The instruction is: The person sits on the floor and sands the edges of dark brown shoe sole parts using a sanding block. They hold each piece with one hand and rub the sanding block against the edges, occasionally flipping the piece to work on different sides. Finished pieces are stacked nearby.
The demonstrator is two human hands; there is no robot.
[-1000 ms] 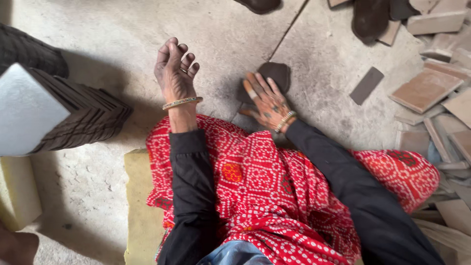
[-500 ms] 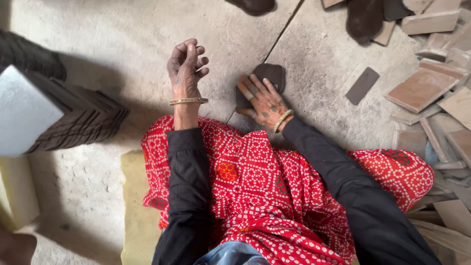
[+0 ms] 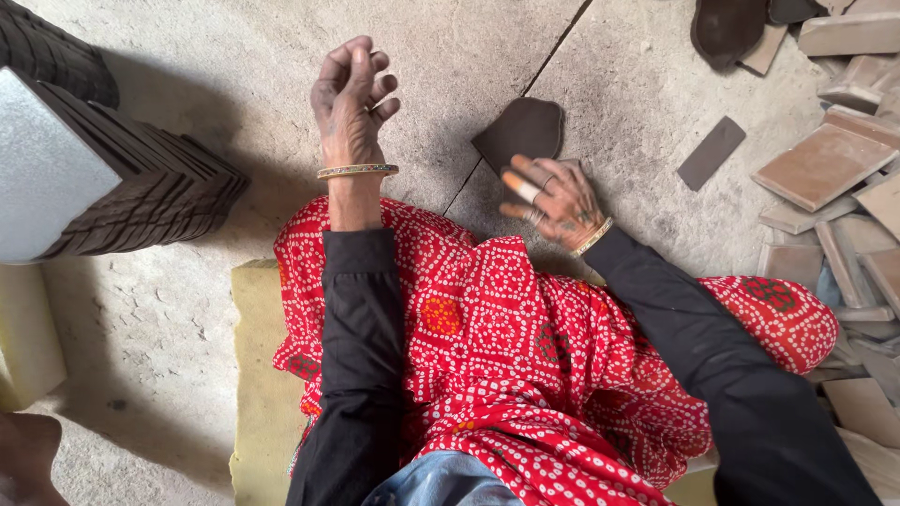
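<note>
I sit on the concrete floor with a red patterned cloth [image 3: 525, 356] over my legs. My left hand [image 3: 352, 98] hovers above the floor, fingers loosely curled with nothing visible in them, a bangle at the wrist. My right hand [image 3: 553, 201] rests low by my knee, fingers spread, a bandage on one finger. It holds nothing. Just beyond its fingertips lies a dark brown rounded flat piece [image 3: 523, 131] on the floor, close to the hand but apart from it.
A slanted stack of dark flat pieces [image 3: 159, 187] with a white board [image 3: 42, 169] lies at the left. Tan tiles and slabs [image 3: 825, 164] pile up at the right, with a small dark strip [image 3: 711, 153] nearby. A yellow foam cushion [image 3: 258, 375] is under me.
My left hand has lifted and curled its fingers. My right hand has drawn back off the dark rounded piece toward my knee.
</note>
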